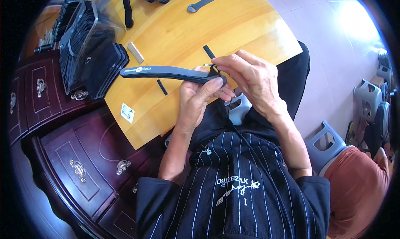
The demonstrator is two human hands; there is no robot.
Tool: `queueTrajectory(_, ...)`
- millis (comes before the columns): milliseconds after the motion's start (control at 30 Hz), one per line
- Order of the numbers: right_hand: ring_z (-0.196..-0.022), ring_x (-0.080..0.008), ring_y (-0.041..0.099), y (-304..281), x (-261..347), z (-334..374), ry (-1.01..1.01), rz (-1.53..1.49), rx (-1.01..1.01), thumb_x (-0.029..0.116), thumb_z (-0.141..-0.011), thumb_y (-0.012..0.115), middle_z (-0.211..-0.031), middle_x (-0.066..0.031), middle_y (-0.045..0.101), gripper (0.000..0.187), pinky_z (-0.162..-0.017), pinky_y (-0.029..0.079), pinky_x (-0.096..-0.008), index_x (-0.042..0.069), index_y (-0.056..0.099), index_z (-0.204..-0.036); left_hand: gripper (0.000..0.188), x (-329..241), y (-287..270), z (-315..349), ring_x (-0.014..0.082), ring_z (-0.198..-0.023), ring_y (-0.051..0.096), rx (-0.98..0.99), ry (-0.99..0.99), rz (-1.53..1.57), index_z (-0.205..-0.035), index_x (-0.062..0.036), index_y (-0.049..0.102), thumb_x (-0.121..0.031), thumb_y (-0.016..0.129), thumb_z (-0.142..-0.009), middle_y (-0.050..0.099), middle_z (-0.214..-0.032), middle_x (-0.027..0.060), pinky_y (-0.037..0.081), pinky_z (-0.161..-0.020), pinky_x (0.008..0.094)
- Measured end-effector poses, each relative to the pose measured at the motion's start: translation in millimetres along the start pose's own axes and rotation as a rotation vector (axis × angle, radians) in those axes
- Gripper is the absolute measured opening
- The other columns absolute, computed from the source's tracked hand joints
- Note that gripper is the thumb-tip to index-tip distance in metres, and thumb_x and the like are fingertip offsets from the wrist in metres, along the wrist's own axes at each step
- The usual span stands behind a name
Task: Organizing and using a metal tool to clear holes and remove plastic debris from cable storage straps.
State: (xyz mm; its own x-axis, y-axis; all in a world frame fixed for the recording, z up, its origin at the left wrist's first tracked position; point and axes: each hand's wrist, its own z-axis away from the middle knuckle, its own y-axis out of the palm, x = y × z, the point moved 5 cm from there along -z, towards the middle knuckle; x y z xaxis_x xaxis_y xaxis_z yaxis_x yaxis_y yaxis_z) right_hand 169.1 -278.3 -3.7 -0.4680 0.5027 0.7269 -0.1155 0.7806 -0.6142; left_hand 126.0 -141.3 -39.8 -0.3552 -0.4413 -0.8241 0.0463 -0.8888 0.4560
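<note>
- Reaching in from the lower edge with left forearm (175,149) and right forearm (291,141), both bare and bent up from the elbow.
- Gripping with the left hand (192,101), thumb (208,90) laid across the top, fingers curled beneath.
- Pinching between thumb and forefinger with the right hand (255,82), back turned upward, close beside the left.

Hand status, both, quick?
Left hand: closed, holding the grey-and-black strap.
Right hand: fingertips pinched at the strap's end, on a small metal piece; exact kind unclear.
</note>
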Motion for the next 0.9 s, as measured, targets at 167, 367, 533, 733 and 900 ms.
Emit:
queueTrajectory(167, -0.067, -0.0214, 0.063, -0.3, 5.2, -6.7, -0.059, 0.068, -0.026, 0.009, -0.084, 0.066, -0.076, -0.0041, 0.061, 0.017, -0.058, 0.05, -0.0304, 0.014, 0.069, -0.1, 0.023, -1.2, 2.6, -1.8, 0.024, -0.068, 0.069, 0.007, -0.077, 0.043, -0.107, 0.0068, 0.049, -0.01, 0.054, -0.091, 0.064, -0.083, 0.0155, 0.058, -0.065, 0.0303)
queueTrajectory(367, -0.069, -0.0238, 0.064, -3.0, -1.2, -19.5, 0.007, 0.013, -0.101, 0.018, -0.086, 0.063, -0.077, -0.0039, 0.061, 0.014, -0.057, 0.049, -0.0336, 0.015, 0.067, -0.099, 0.021, 13.9, 23.9, 20.1, 0.0258, -0.062, 0.065, 0.173, -0.185, 0.035, -0.094, 0.005, 0.051, -0.015, 0.046, -0.089, 0.061, -0.08, 0.0187, 0.055, -0.054, 0.0307)
queueTrajectory(533, -0.066, -0.023, 0.064, -15.2, 2.7, -15.6, 0.017, -0.05, 0.055, 0.018, -0.089, 0.061, -0.075, -0.005, 0.061, 0.013, -0.058, 0.049, -0.0328, 0.012, 0.068, -0.099, 0.035, 18.6, 9.0, 18.4, 0.0222, -0.049, 0.051, 0.103, -0.046, 0.197, -0.085, -0.0038, 0.044, -0.035, 0.036, -0.098, 0.047, -0.07, 0.0094, 0.043, -0.041, 0.0308)
queueTrajectory(733, -0.062, -0.0064, 0.038, -8.0, -4.4, 1.3, 0.376, -0.544, 0.194, 0.036, -0.065, 0.087, -0.07, 0.0039, 0.042, 0.069, -0.055, 0.035, -0.0227, 0.006, 0.061, -0.121, 0.049, 6.2, 0.4, 10.2, 0.0165, -0.043, 0.042, -0.048, 0.041, 0.155, -0.079, -0.0066, 0.042, -0.048, 0.028, -0.101, 0.04, -0.063, 0.0049, 0.036, -0.037, 0.0269)
queueTrajectory(900, -0.06, -0.0088, 0.064, 17.2, 15.0, -9.7, 0.457, -1.071, 0.276, 0.003, -0.086, 0.069, -0.08, -0.0059, 0.066, 0.04, -0.052, 0.053, -0.0212, 0.0, 0.057, -0.124, 0.053, -0.1, 19.4, 19.3, 0.0151, -0.045, 0.039, -0.096, -0.013, 0.061, -0.079, -0.0056, 0.044, -0.051, 0.027, -0.101, 0.039, -0.061, 0.0046, 0.035, -0.036, 0.0264)
